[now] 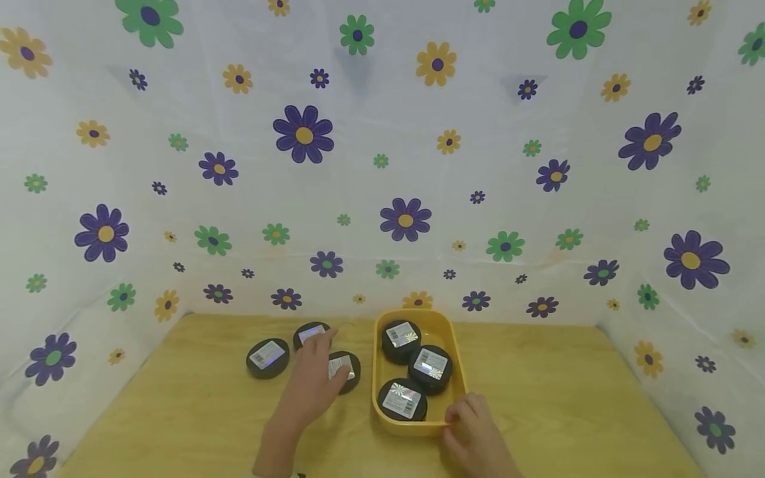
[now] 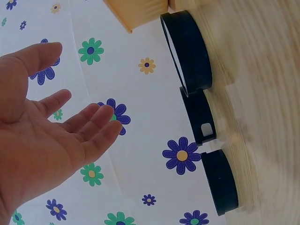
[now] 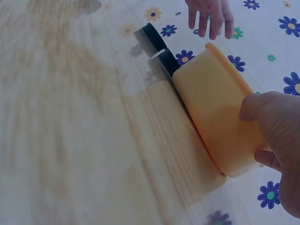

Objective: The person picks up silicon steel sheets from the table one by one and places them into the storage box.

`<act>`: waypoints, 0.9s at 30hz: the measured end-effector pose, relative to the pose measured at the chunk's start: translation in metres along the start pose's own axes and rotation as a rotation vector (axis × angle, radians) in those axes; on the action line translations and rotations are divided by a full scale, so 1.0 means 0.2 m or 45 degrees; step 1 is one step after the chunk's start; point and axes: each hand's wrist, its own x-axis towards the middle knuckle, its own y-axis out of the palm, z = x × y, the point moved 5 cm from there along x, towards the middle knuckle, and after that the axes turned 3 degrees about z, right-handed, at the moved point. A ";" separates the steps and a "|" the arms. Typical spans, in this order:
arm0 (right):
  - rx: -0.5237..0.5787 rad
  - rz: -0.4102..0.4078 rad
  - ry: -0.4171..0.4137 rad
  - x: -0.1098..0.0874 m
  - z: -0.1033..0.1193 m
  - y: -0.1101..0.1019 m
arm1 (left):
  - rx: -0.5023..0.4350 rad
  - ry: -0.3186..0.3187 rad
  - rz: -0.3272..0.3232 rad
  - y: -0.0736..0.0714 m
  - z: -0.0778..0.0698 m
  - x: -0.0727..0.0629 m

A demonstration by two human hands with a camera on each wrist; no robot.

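My left hand [image 1: 311, 382] is over three black round cases with white labels, its fingers extended and holding nothing. In the left wrist view, the left hand [image 2: 61, 117] shows its palm, apart from the cases. One case [image 1: 267, 358] lies at the left, another [image 1: 305, 330] behind the fingers, and a third [image 1: 352, 372] is partly hidden by the thumb. A small pale window shows in the side of the middle case [image 2: 198, 115]. My right hand [image 1: 478, 435] grips the yellow tray [image 1: 412, 429] at its near right corner, fingers over the rim [image 3: 246, 89].
Three more labelled black cases, the far one [image 1: 402, 340], the middle one [image 1: 431, 366] and the near one [image 1: 403, 399], lie in the tray. The wooden table [image 1: 538, 392] ends at a white flowered curtain [image 1: 358, 179] behind and at both sides.
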 end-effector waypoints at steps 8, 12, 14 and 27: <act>0.013 0.015 0.001 0.01 0.00 -0.01 | 0.004 0.018 -0.021 -0.01 -0.03 0.00; 0.008 0.017 0.019 0.01 0.00 -0.01 | 0.023 0.006 -0.009 -0.02 -0.03 0.00; 0.009 0.022 0.027 0.02 0.00 -0.01 | 0.024 -0.011 0.008 -0.02 -0.03 0.01; -0.020 0.048 0.066 -0.01 0.00 -0.01 | 0.007 -0.031 0.056 0.00 -0.03 -0.01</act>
